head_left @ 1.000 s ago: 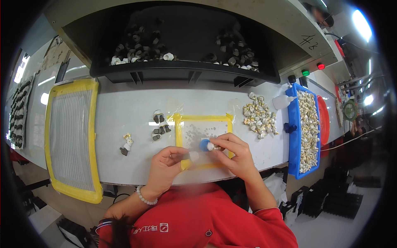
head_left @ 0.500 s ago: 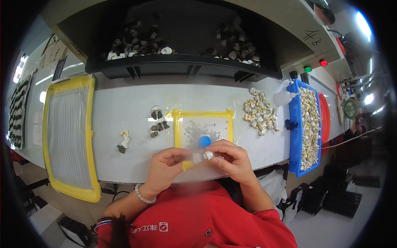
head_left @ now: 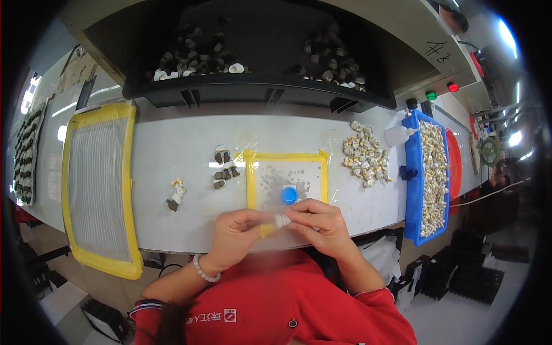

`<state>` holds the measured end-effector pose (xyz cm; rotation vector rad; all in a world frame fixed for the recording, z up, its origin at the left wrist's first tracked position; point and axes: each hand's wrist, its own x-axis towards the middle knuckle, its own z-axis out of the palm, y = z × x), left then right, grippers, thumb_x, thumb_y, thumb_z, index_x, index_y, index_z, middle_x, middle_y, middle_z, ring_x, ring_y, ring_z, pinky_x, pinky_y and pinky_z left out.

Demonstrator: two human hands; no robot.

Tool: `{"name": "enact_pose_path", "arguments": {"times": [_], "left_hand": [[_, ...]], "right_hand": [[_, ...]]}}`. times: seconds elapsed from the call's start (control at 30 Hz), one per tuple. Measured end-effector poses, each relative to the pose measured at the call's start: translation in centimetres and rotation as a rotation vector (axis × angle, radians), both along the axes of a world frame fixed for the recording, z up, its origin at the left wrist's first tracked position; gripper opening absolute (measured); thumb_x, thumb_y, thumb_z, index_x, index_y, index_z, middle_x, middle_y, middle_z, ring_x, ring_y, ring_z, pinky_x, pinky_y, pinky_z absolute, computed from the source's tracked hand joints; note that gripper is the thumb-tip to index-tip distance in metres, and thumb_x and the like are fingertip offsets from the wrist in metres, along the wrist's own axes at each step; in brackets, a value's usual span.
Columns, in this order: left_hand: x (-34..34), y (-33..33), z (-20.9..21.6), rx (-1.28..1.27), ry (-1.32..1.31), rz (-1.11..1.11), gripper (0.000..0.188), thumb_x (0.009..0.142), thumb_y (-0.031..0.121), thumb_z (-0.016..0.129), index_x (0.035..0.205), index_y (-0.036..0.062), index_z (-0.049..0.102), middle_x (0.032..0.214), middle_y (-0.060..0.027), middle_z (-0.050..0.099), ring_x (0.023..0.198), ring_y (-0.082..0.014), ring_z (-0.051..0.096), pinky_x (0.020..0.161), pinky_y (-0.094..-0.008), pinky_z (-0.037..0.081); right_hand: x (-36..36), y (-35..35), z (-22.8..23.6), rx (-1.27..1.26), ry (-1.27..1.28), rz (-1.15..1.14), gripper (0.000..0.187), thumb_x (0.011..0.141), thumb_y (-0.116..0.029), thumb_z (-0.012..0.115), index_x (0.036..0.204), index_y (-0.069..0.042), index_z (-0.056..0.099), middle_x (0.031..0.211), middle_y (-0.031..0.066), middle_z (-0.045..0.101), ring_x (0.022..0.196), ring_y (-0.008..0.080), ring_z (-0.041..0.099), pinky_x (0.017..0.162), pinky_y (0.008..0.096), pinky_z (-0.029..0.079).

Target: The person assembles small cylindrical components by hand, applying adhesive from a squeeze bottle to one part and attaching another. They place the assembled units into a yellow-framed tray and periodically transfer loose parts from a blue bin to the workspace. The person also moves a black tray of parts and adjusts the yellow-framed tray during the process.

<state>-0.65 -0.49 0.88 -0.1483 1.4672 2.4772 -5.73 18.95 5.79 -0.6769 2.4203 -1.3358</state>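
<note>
My left hand and my right hand meet above the near edge of the table, both closed in a pinch. Between their fingertips is a small white piece, partly covered and blurred. Something yellow shows at my left thumb tip. Just beyond the fingers, a round blue cap or cup stands on a spotted white sheet edged with yellow tape. Left of the sheet lie several small dark-and-white parts. Farther left lies a small figurine, white with a dark end and some yellow.
A pile of white-and-yellow pieces sits to the right, beside a white squeeze bottle and a blue tray of similar pieces. A black bin spans the far side. The yellow-edged ribbed panel lies at left.
My fingertips have come closer together, and the two white pieces formerly seen side by side now show as one. The whole view has shifted slightly.
</note>
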Motion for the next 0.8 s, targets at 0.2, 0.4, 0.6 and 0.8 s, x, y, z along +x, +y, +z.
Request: {"name": "enact_pose_path", "arguments": {"times": [0.2,0.4,0.6,0.8], "left_hand": [[0.3,0.0,0.3,0.041,-0.011,-0.02,0.017,0.086,-0.009,0.056,0.103,-0.0074,0.059,0.099,-0.0169,0.065,0.088,-0.0247,0.066,0.077,-0.0319,0.056],[2.0,-4.3,1.1,-1.058,0.633,0.227,0.027,0.067,-0.001,0.068,0.094,0.0005,0.065,0.092,-0.0155,0.06,0.081,-0.0328,0.059,0.072,-0.0384,0.049],[3.5,-8.1,0.8,-1.508,0.585,0.427,0.031,0.064,0.0,0.069,0.095,0.0013,0.063,0.096,-0.0149,0.054,0.089,-0.0333,0.052,0.077,-0.0411,0.044],[2.2,-7.1,1.1,-1.612,0.425,0.562,0.04,0.064,0.006,0.07,0.102,0.002,0.059,0.114,-0.0205,0.046,0.104,-0.0382,0.044,0.089,-0.0461,0.037]], "right_hand": [[0.0,0.8,-1.0,-0.099,0.041,0.067,0.029,0.075,0.004,0.067,0.104,0.001,0.066,0.094,0.012,0.065,0.084,0.0201,0.063,0.071,0.0269,0.05],[-0.5,2.8,-0.1,-0.082,0.09,-0.009,0.051,0.075,0.006,0.064,0.125,0.0,0.053,0.101,0.0136,0.062,0.085,0.02,0.062,0.077,0.03,0.049],[-0.7,5.0,-0.5,-0.118,0.107,-0.186,0.046,0.074,0.002,0.065,0.12,0.001,0.056,0.096,0.0136,0.061,0.081,0.0203,0.061,0.074,0.0301,0.048],[-1.8,7.9,-0.1,0.064,0.268,-0.36,0.04,0.073,0.003,0.064,0.113,0.001,0.06,0.09,0.0124,0.062,0.077,0.0198,0.06,0.071,0.0292,0.047]]}}
